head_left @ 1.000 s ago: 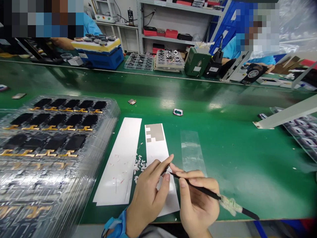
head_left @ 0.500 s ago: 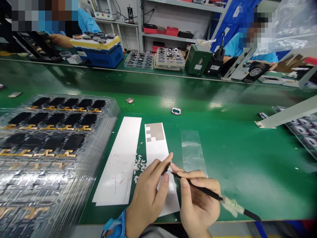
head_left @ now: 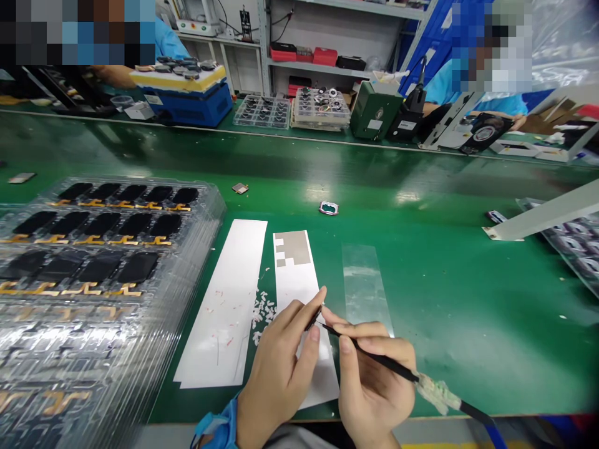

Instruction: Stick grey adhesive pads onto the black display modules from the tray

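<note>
Pinched between the thumb and fingers of my left hand (head_left: 281, 358) is a small dark flat part (head_left: 313, 318), seen nearly edge-on. My right hand (head_left: 377, 380) is closed round a slim black pointed tool (head_left: 386, 362), held like a pen, with clear tape wound about its rear. The tool's tip is at the dark part, but whether they touch I cannot tell. A right fingertip also reaches the part's edge. Both hands are above a white sheet (head_left: 294, 280) bearing grey adhesive patches (head_left: 299, 246).
Clear trays of black screens (head_left: 96, 224) with gold flex strips are stacked at left. White strips (head_left: 224, 312) lie beside scattered paper bits (head_left: 264, 308). A clear film (head_left: 365, 280) and a small frame (head_left: 329, 207) lie beyond. A white post (head_left: 543, 215) stands at right; two people sit opposite.
Both hands keep almost the same pose, with the tool tip still at the dark part. The view has shifted very slightly.
</note>
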### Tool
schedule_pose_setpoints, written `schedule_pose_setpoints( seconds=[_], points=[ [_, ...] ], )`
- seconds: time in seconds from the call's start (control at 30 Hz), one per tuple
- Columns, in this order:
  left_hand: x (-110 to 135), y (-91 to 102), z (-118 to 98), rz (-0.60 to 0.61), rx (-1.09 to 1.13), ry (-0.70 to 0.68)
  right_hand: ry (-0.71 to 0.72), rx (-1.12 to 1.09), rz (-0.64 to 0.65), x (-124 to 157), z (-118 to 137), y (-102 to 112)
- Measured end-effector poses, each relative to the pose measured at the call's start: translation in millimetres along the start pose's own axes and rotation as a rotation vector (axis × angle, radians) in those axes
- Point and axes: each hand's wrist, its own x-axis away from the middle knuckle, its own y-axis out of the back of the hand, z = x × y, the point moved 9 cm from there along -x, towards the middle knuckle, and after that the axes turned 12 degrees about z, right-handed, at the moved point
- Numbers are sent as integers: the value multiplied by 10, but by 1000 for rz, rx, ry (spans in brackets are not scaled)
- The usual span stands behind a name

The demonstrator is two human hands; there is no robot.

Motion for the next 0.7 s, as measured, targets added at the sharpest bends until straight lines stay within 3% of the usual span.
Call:
schedule_pose_setpoints(
  seconds=[0.7],
  points=[
    [10, 6, 8, -10, -32, 12, 13, 2, 32, 27, 8, -2]
  ],
)
